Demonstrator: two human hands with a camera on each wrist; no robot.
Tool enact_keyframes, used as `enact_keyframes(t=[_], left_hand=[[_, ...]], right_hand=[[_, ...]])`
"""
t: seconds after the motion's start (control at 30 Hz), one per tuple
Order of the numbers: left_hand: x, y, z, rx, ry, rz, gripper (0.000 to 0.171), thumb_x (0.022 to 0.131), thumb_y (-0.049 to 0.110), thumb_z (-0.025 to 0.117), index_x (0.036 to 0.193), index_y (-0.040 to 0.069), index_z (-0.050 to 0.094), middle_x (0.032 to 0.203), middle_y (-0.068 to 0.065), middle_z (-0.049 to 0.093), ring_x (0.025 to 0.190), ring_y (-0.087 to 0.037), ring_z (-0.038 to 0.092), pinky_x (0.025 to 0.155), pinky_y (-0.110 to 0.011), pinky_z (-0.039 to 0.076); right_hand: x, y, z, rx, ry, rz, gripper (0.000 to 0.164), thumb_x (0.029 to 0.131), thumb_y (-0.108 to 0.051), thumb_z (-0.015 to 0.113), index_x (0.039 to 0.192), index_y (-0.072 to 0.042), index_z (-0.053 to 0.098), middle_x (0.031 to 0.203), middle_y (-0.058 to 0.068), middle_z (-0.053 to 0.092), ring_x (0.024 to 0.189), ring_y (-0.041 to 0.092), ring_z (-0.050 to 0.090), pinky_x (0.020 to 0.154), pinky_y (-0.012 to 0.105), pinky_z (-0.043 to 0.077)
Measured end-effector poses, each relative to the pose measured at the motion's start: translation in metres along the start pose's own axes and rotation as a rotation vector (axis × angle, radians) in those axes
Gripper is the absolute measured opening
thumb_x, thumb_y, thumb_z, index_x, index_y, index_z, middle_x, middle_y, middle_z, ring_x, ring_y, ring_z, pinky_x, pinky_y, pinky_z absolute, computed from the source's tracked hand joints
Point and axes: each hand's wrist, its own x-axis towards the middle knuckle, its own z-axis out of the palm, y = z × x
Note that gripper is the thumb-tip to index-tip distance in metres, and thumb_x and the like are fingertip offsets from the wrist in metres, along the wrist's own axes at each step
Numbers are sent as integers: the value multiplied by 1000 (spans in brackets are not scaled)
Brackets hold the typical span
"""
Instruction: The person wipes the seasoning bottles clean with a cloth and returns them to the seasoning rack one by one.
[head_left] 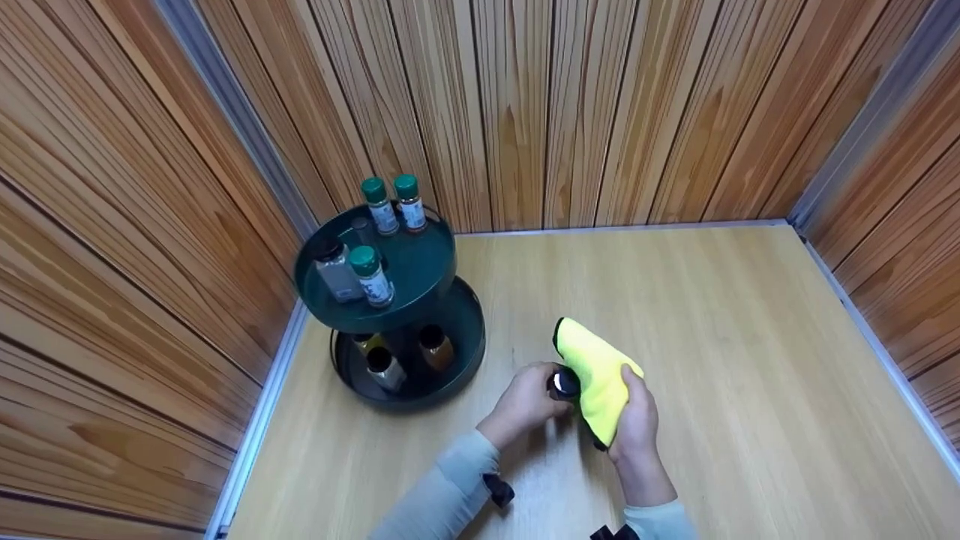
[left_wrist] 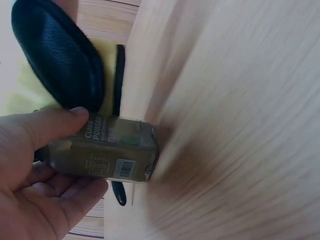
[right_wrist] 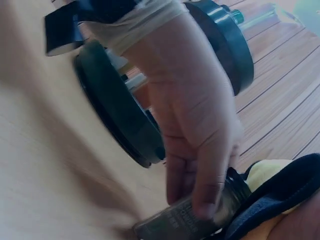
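Note:
My left hand (head_left: 529,397) grips a jar of cumin powder (left_wrist: 107,150) with a black cap, thumb on one side and fingers round the other. In the left wrist view the label text and a barcode show, and the jar's base is close to the table. A yellow cloth (head_left: 596,375) with dark edging is in my right hand (head_left: 637,412), thumb on top. The cloth lies against the jar's cap end. In the right wrist view the cloth's dark trim (right_wrist: 280,200) is beside the cap.
A dark green two-tier round rack (head_left: 420,274) stands at the left. Its upper tray holds several spice bottles, including a green-capped one (head_left: 373,277); its lower tray holds more jars, including a brown one (head_left: 436,349). Wood-panelled walls (head_left: 510,112) bound the table (head_left: 720,315).

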Motion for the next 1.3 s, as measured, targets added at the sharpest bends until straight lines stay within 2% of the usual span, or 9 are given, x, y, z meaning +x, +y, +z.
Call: enact_keyframes(t=[0.13,0.27,0.47,0.63,0.9,1.03,1.17,1.23,1.3], left_hand=[[1,-1,1,-53,19,7,45,75,11,86,117,6,73,109,-7,74,99,-16,66,91,-28,52],[-1,-2,1,-160,27,-69,45,74,10,88,116,6,73,108,-5,74,97,-12,65,92,-30,53],[-3,-5,-6,-294,78,-133,39,72,12,91,107,17,73,101,10,70,98,-8,65,94,-33,53],[-6,3,-21,-411,118,-211,45,72,14,92,111,21,70,112,4,70,108,-15,64,102,-40,52],[-11,17,-38,-666,222,-135,44,74,7,90,113,12,70,111,-2,71,106,-19,69,92,-35,58],[-15,29,-47,-721,255,-166,46,75,10,91,115,14,69,115,-1,71,111,-18,67,100,-38,54],[-17,38,-48,-757,263,-153,47,75,11,91,117,12,69,115,-2,71,110,-18,67,100,-35,55],[-18,41,-47,-767,258,-133,48,75,11,91,118,11,68,116,-3,71,110,-18,67,98,-34,55],[-20,42,-46,-770,250,-118,48,76,11,90,118,10,68,116,-3,71,110,-18,67,98,-34,56]], right_hand=[[1,-3,-4,25,7,-4,44,111,-42,35,127,-6,56,108,4,69,94,16,67,79,31,58],[1,-2,-10,-8,57,-25,42,111,-39,36,124,-6,58,104,4,70,92,17,68,78,32,58],[2,0,-15,-86,118,-141,40,110,-33,44,122,1,58,98,5,69,86,16,69,75,30,59],[1,3,-17,-100,144,-191,36,108,-28,49,123,4,59,97,5,71,86,14,69,75,28,59],[-6,15,-14,-263,164,-258,33,107,-24,54,118,6,61,87,6,68,73,13,66,65,26,56],[-9,21,-9,-370,169,-318,26,106,-18,56,111,7,63,81,6,67,68,13,64,60,25,54],[-12,26,-2,-477,148,-460,20,102,-8,58,101,11,65,73,5,64,61,10,60,56,22,51],[-13,26,1,-473,137,-516,20,102,-5,58,97,13,64,70,5,63,60,8,60,54,21,51],[-13,25,4,-418,122,-521,21,103,-6,56,98,14,63,70,3,63,59,8,60,54,21,51]])
